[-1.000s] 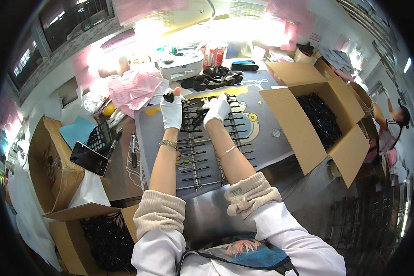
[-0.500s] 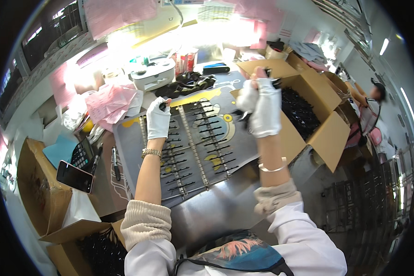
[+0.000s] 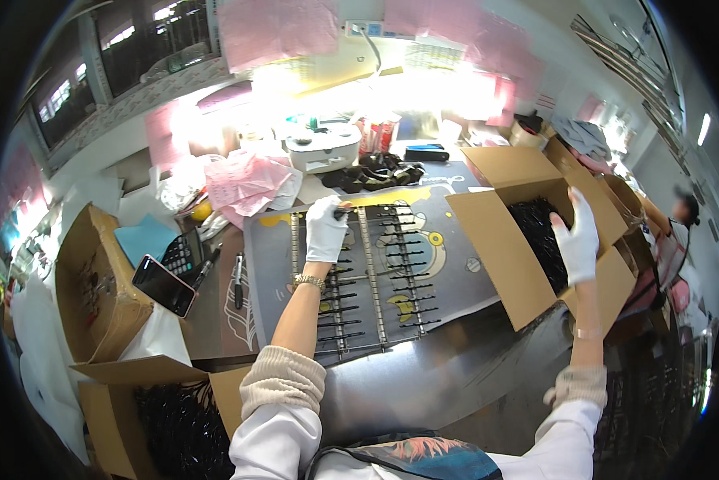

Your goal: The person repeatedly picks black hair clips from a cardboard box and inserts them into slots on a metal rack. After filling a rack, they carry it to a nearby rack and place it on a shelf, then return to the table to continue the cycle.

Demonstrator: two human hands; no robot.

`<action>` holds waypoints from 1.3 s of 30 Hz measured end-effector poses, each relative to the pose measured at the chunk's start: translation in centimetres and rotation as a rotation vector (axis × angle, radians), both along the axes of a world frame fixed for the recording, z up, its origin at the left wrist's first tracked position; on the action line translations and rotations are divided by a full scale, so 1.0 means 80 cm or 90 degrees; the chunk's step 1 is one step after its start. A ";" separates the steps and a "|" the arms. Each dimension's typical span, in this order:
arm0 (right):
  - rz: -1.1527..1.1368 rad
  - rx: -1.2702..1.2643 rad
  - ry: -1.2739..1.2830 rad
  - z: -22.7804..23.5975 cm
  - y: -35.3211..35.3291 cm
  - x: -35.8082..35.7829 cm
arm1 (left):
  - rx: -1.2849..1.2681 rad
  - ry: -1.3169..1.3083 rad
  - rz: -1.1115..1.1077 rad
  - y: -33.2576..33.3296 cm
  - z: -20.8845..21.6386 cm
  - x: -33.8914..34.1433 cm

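Note:
My left hand [image 3: 325, 232], in a white fingerless glove, is closed at the far end of a metal rack [image 3: 373, 280]. A small black piece [image 3: 343, 214] shows at its fingertips; its kind cannot be made out. Rows of thin black pieces [image 3: 411, 276] stick out sideways from the rack's bars. My right hand [image 3: 579, 242], gloved the same way, is over the right side of an open cardboard box [image 3: 485, 248]. Its thumb and fingers are apart, with nothing seen between them. Shiny black pieces [image 3: 538, 236] fill that box.
A grey printed mat [image 3: 275, 264] lies under the rack. To the left are a phone [image 3: 164, 286], a calculator [image 3: 182, 254] and pens [image 3: 239, 280]. Another box of black pieces [image 3: 185, 428] stands at lower left. Behind the mat are black cloth bands [image 3: 379, 172] and a white case [image 3: 323, 150]. A person [image 3: 679, 240] is at far right.
My right hand has moved from above the mat's right side to the box, and the dark thing blurred at its fingers is gone. My left hand stays at the rack. The whole view has shifted.

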State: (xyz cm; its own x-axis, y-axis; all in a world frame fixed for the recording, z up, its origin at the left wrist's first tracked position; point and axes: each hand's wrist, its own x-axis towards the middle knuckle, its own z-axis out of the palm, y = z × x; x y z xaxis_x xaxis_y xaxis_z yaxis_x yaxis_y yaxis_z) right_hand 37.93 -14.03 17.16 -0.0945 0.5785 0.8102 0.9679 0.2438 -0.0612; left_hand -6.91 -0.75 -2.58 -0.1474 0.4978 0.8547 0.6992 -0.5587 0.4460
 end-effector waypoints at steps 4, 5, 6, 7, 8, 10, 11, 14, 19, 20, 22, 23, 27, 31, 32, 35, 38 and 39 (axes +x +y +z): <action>0.186 -0.212 0.332 -0.028 -0.117 -0.069 | -0.188 -1.015 -0.026 0.013 0.005 -0.061; 0.225 -0.193 0.212 -0.040 -0.136 -0.087 | -0.162 -1.176 -0.076 0.015 0.018 -0.080; 0.256 -0.176 0.106 -0.054 -0.154 -0.104 | -0.155 -1.274 -0.127 0.008 0.030 -0.095; 0.320 -0.204 0.084 -0.070 -0.164 -0.122 | -0.187 -1.218 -0.217 -0.003 0.045 -0.107; 0.376 -0.242 0.064 -0.087 -0.169 -0.141 | -0.191 -1.195 -0.366 -0.020 0.063 -0.116; 0.467 -0.284 0.020 -0.124 -0.178 -0.181 | -0.298 -0.926 -0.452 -0.070 0.098 -0.120; 0.461 -0.293 -0.011 -0.143 -0.179 -0.202 | -0.363 -0.808 -0.533 -0.107 0.113 -0.118; 0.494 -0.258 -0.092 -0.187 -0.171 -0.250 | -0.161 0.043 -0.030 -0.267 0.118 -0.109; 0.438 -0.220 -0.159 -0.210 -0.147 -0.294 | -0.450 0.200 0.263 -0.505 0.090 -0.184; 0.467 -0.173 -0.180 -0.213 -0.144 -0.302 | -0.498 0.240 0.350 -0.535 0.083 -0.205; 0.498 -0.215 -0.237 -0.215 -0.134 -0.320 | -0.721 0.211 0.466 -0.569 0.082 -0.246; 0.483 -0.214 -0.284 -0.218 -0.132 -0.330 | -0.653 0.367 0.559 -0.588 0.081 -0.252; 0.529 -0.200 -0.308 -0.211 -0.115 -0.354 | -0.499 0.329 0.441 -0.634 0.085 -0.224; 0.528 -0.170 -0.273 -0.145 -0.093 -0.361 | -0.368 -0.007 -0.115 -0.660 0.059 -0.111; 0.508 -0.221 -0.268 -0.114 -0.089 -0.361 | -0.428 -0.057 -0.294 -0.658 0.048 -0.085; 0.442 -0.383 -0.123 -0.011 -0.107 -0.360 | -0.489 -0.171 -0.366 -0.647 0.019 -0.002; 0.431 -0.595 0.091 0.074 -0.172 -0.334 | -0.428 -0.314 -0.306 -0.634 0.003 0.075; 0.409 -0.675 0.109 0.097 -0.199 -0.319 | -0.440 -0.345 -0.282 -0.628 0.000 0.095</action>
State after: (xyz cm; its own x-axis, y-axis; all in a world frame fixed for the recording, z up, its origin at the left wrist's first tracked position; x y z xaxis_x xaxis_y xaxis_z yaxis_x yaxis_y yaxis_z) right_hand 12.41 -29.98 24.93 -0.5408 0.8411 0.0042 0.6526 0.4227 -0.6288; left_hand 0.72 -50.96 -2.61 -0.1122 0.9676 0.2262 0.0936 -0.2163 0.9718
